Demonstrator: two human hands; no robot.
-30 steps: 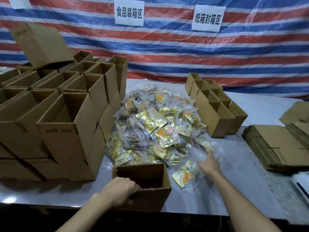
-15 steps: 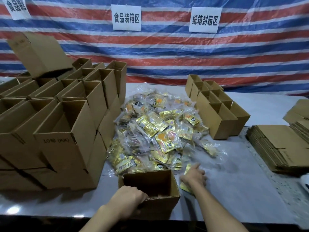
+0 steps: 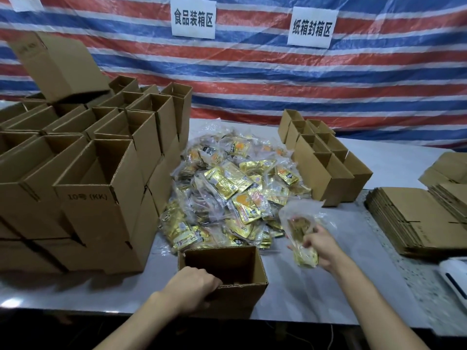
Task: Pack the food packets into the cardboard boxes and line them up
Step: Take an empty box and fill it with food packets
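Head, left hand (image 3: 192,284) on open box (image 3: 242,298), right hand (image 3: 322,248) gripping packets (image 3: 304,257)

Matt brown cardboard boxes (image 3: 101,198), glossy gold packets (image 3: 227,193) in seemingly clear plastic, smooth tabletop (image 3: 303,286).

Noted red-white-blue striped tarp (image 3: 252,72) behind grey desk (image 3: 316,294); middle sign (image 3: 193,20) and right sign (image 3: 311,27), white with Chinese characters, stuck on it; white device (image 3: 454,279) at desk's right edge.
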